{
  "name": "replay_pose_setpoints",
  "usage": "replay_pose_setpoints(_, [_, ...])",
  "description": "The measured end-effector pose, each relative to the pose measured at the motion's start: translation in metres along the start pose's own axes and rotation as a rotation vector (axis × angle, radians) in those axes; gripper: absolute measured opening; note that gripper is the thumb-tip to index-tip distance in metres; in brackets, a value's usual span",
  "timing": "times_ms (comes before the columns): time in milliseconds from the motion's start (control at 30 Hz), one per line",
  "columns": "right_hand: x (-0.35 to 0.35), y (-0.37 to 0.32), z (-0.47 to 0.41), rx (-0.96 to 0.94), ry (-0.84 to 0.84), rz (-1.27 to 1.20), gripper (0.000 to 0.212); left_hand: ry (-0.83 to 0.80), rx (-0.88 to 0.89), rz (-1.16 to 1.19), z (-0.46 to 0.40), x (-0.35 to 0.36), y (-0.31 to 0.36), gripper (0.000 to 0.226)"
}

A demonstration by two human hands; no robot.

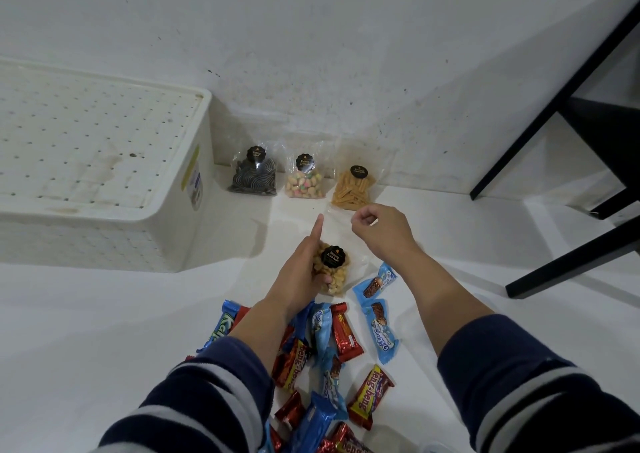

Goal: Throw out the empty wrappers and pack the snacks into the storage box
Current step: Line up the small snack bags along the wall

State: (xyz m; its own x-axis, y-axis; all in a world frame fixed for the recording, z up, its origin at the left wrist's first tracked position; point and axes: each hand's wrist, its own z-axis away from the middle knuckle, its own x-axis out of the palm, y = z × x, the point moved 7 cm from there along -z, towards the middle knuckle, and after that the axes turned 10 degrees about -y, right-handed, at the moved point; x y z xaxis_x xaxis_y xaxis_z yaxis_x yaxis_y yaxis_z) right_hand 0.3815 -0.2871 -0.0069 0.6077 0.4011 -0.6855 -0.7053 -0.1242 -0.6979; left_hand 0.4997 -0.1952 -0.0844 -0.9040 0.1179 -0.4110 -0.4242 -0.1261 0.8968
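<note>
Left hand (304, 265) grips nut bag (334, 269), index finger straight; right hand (381, 225) pinches its clear top. Lidded storage box (104, 161) lies far-left, nearer left hand.

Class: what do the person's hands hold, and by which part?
Left hand grips the nut bag around its filled body; right hand pinches its clear top.

I see clear, glossy plastic on the nut bag (334, 272), and shiny foil-like wrappers on the candy bars (346, 334). The storage box (173, 224) looks like matt white plastic with a perforated lid, on a smooth white floor (104, 314).
</note>
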Motion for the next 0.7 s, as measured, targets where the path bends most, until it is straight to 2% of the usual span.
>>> replay_pose_setpoints(267, [0.001, -0.001, -0.003, -0.005, -0.010, 0.009, 0.002, -0.014, 0.002, -0.030, -0.001, 0.002, 0.001, 0.103])
replay_pose_setpoints(567, [0.000, -0.006, -0.006, 0.008, 0.000, 0.061, 0.013, -0.017, 0.021, -0.069, -0.005, 0.004, -0.003, 0.107])
replay_pose_setpoints(700, [0.002, -0.010, -0.007, 0.012, -0.014, 0.087, 0.009, -0.020, 0.027, -0.066, -0.005, 0.005, -0.003, 0.107])
